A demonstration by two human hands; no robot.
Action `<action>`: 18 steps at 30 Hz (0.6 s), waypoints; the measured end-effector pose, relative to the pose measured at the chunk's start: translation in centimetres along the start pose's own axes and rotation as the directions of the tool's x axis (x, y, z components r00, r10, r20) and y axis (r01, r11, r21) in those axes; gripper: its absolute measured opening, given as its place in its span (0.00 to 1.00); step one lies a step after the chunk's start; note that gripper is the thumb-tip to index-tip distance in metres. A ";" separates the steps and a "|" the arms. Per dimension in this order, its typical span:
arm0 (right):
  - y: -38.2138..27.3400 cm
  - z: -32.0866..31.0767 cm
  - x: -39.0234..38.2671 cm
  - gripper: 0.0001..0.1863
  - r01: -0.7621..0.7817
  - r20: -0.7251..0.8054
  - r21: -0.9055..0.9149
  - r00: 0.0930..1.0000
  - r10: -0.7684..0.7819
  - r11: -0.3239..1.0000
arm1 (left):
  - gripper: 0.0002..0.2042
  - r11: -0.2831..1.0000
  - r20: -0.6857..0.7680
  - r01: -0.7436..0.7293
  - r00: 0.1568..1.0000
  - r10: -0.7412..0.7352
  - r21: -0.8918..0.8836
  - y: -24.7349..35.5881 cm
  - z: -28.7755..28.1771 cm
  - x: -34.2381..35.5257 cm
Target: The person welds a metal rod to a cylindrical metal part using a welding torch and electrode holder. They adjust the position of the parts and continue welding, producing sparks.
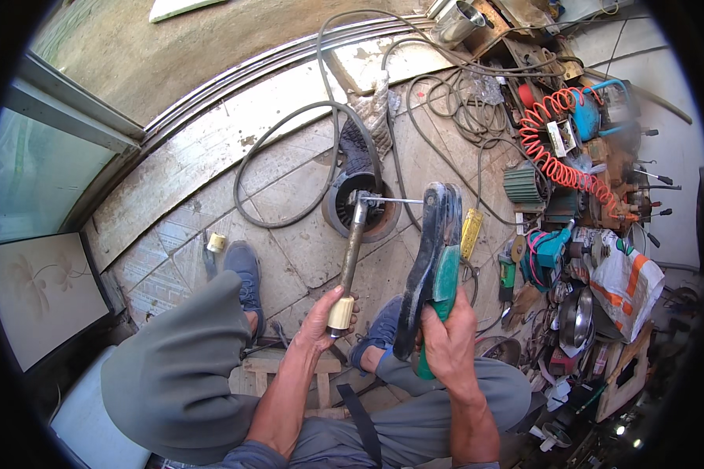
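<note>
My left hand (325,319) is closed around the lower end of a metal rod (354,246), near its cream ribbed sleeve (341,313). The rod stands up from my grip, with a short crosspiece at its top. A green-handled welding electrode holder (448,273) with dark, worn jaws and lever is gripped in my right hand (448,338). From its jaws a thin welding electrode (399,201) reaches left to the rod's head; I cannot tell whether they touch. Beneath the head sits a round, dark, rusty metal ring (381,228) on the floor, its inside partly hidden.
Looped cables (246,176) cross the tiles. A dark textured cloth (357,150) lies beyond the ring. Another cream-ended piece (217,242) lies by my left shoe. At right are a yellow tool (470,233), a green motor (524,185), an orange coiled hose (533,141) and a white sack (624,285).
</note>
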State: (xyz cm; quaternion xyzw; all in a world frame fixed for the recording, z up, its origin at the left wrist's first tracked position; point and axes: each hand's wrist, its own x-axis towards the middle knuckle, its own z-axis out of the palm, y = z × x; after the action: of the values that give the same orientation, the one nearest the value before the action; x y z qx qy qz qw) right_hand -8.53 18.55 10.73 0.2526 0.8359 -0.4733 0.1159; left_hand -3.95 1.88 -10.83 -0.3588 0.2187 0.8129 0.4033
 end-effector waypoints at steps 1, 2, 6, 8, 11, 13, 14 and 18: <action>0.0 0.0 0.0 0.12 -0.005 0.001 -0.013 1.000 0.005 1.000 | 0.26 1.000 0.000 0.001 1.000 -0.001 0.000 0.0 0.0 0.0; 0.0 0.0 0.0 0.11 0.004 -0.003 -0.014 1.000 -0.004 1.000 | 0.26 1.000 -0.001 0.000 1.000 0.000 0.000 0.0 0.0 0.0; -0.2 0.0 -0.1 0.11 0.010 0.002 -0.022 1.000 -0.010 1.000 | 0.26 1.000 -0.003 -0.001 1.000 0.001 0.000 0.0 0.1 -0.1; -0.2 -0.1 -0.1 0.11 0.007 0.009 -0.017 1.000 -0.007 1.000 | 0.26 1.000 0.002 -0.002 1.000 0.002 -0.001 0.0 0.0 -0.1; 0.0 0.0 -0.1 0.12 0.012 0.010 -0.006 1.000 -0.012 1.000 | 0.26 1.000 0.012 -0.001 1.000 0.001 -0.005 -0.1 -0.3 0.1; -0.1 0.0 -0.1 0.12 0.007 0.006 -0.019 1.000 -0.007 1.000 | 0.25 1.000 0.013 0.004 1.000 -0.004 -0.009 -0.1 -0.2 0.1; -0.1 0.0 -0.1 0.12 0.015 0.005 -0.019 1.000 -0.015 1.000 | 0.25 1.000 0.010 0.003 1.000 -0.003 -0.008 -0.1 -0.2 0.1; 0.0 0.1 -0.1 0.12 0.039 -0.012 -0.046 0.999 -0.040 0.998 | 0.25 1.000 0.006 0.002 1.000 -0.002 -0.008 0.0 -0.1 0.0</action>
State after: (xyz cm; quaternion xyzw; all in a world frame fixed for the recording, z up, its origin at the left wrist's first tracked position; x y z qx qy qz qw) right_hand -8.41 18.42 10.70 0.2363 0.8520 -0.4546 0.1072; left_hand -3.94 1.83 -10.93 -0.3583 0.2138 0.8144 0.4033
